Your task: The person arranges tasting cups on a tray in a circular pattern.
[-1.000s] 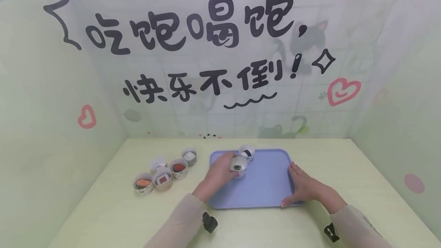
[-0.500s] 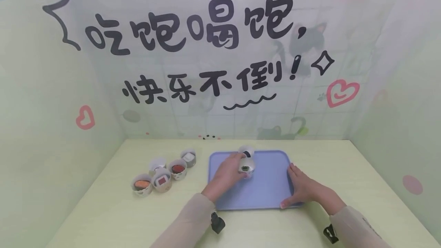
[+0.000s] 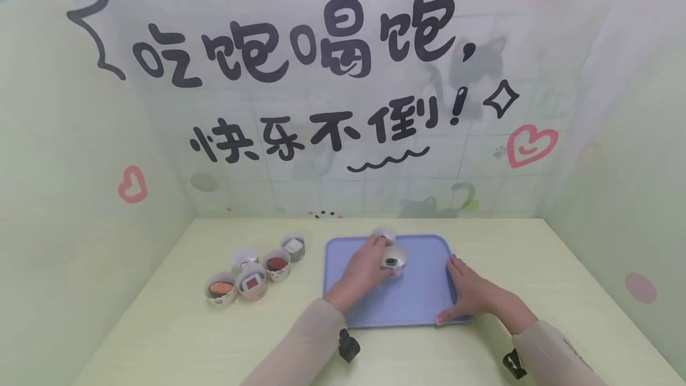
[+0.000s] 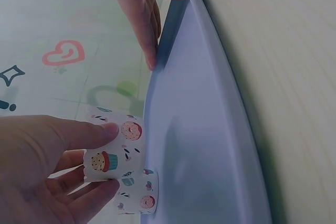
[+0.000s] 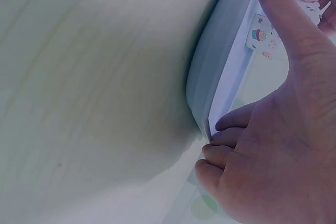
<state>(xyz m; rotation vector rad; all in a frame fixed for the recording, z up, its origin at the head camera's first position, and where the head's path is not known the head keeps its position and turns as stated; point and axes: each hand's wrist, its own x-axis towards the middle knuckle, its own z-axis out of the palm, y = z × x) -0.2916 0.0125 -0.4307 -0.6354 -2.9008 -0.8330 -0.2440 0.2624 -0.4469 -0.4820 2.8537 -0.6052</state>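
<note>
My left hand (image 3: 367, 264) pinches a small paper baking cup (image 3: 396, 263) between thumb and fingers over the blue tray (image 3: 418, 299). Something dark green shows inside it, too small to name. In the left wrist view, cupcake and cookie prints cover the held cup (image 4: 122, 163). A second paper cup (image 3: 383, 233) stands at the tray's back edge, partly hidden by my left hand. My right hand (image 3: 479, 292) holds the tray's right side, with thumb at the front corner and fingers along the rim; the right wrist view has the fingertips curled at the edge (image 5: 210, 103).
Several paper cups stand on the table left of the tray. One (image 3: 220, 290) has an orange-topped piece, one (image 3: 252, 283) a white piece with a red square, one (image 3: 276, 264) a red piece, and one (image 3: 293, 247) a white piece. Printed walls (image 3: 343, 189) enclose the table.
My left hand has carried the held cup to the right over the tray, and now covers more of the cup behind. My right hand has stayed on the tray's side.
</note>
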